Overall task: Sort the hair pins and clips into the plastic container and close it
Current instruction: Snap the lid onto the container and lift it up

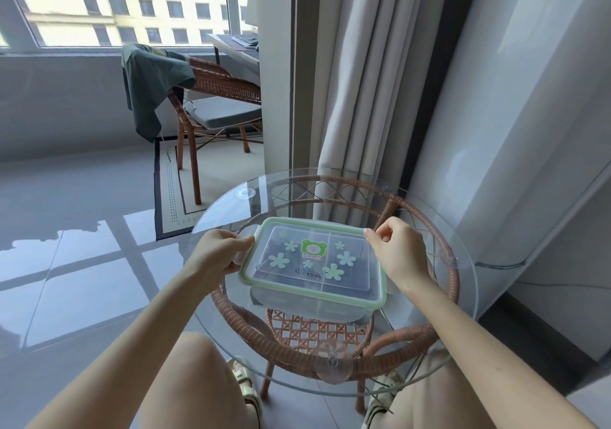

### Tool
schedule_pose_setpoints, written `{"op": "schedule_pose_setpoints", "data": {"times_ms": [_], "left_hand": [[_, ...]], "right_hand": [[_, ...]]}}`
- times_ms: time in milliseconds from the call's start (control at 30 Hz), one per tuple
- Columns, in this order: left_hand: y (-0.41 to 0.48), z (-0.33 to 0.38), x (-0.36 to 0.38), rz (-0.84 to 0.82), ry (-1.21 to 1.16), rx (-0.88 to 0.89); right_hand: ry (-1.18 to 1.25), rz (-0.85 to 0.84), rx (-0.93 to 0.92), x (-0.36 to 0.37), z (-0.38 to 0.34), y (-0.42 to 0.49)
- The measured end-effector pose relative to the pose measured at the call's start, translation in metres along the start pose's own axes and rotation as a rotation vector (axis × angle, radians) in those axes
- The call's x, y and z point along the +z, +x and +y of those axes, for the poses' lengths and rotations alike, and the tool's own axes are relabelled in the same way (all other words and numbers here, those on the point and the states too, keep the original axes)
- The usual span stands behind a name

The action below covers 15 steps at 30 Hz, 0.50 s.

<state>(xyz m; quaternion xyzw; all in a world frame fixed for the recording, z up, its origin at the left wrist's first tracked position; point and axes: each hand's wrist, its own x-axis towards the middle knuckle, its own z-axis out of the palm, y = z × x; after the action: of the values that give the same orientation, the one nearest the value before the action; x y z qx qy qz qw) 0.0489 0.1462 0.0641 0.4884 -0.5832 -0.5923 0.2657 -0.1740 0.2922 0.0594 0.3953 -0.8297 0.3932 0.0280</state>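
A clear plastic container [307, 299] stands in the middle of the round glass table [463, 303]. Its lid [317, 260], green-rimmed with flower and bear stickers, lies flat on top of it. My left hand [220, 251] grips the clear latch flap on the lid's left side. My right hand [398, 248] pinches the latch at the lid's far right corner. Dark shapes show faintly through the lid, but I cannot make out hair pins or clips.
The glass top rests on a wicker frame [446, 263]. Curtains [357, 98] and a white wall panel stand close behind and to the right. A wicker chair [215, 104] draped with a green cloth stands at the far left on a rug. My knees sit under the table's near edge.
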Motion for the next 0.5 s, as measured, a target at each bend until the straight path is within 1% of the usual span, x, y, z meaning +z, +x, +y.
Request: {"op": "schedule_pose_setpoints", "data": {"times_ms": [133,200,300,500], "left_hand": [[0.0007,0.0055,-0.0018,0.004,-0.01,-0.004],[0.0015,0.0079,-0.0028,0.018,0.002,-0.003],[-0.0002,0.0062,-0.0027,-0.003,0.05,-0.02],[-0.0039,0.0031,-0.0002,-0.019,0.061,-0.001]], "right_hand": [[0.015,0.02,0.01,-0.0009,-0.0036,0.0029],[-0.012,0.004,0.002,-0.0002,-0.0051,0.0038],[-0.041,-0.032,0.0,0.0026,-0.0033,0.0021],[-0.052,-0.033,-0.033,0.0013,-0.0005,0.0018]]}}
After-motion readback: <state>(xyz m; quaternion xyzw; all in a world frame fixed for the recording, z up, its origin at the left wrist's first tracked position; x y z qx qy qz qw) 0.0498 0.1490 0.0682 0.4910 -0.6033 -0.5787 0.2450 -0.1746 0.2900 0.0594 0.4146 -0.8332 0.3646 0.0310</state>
